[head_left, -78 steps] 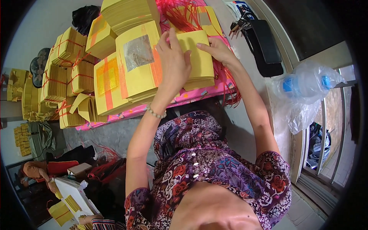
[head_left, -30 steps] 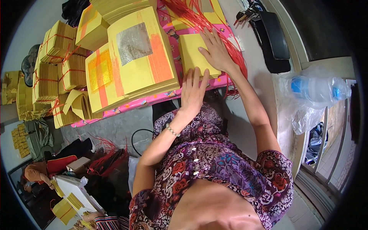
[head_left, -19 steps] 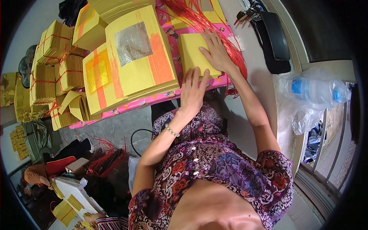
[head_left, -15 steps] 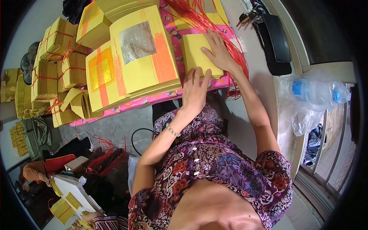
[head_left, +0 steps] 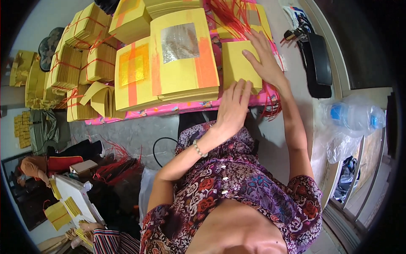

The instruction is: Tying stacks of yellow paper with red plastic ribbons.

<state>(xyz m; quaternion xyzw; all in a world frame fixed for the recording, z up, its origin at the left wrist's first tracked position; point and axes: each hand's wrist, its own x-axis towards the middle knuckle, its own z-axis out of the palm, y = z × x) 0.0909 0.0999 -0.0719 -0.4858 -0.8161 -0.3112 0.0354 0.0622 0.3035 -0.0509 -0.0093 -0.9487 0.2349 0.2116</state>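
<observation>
A stack of folded yellow paper [head_left: 237,61] lies on the pink patterned table cover, just right of the big paper piles. Along its right side rests my right hand [head_left: 264,61], fingers stretched out and thumb across the top sheet. My left hand [head_left: 232,106] reaches to the near edge, its extended fingertips on the paper and its palm toward me. Neither hand is closed around anything. A bundle of red plastic strips [head_left: 230,19] lies beyond the stack, and some hang down past the table edge under my right wrist.
Large yellow paper piles [head_left: 182,80] with orange bands and foil squares stand on the left. Beyond them are several tied bundles [head_left: 63,65]. A black strap-like object [head_left: 317,59] and a plastic-wrapped bottle [head_left: 353,116] are right. At lower left, another person's striped sleeve [head_left: 114,241] shows.
The whole view has shifted, so the table and stack appear farther right. Both hands stay on the stack, with only a slight shift of the right hand along its right side.
</observation>
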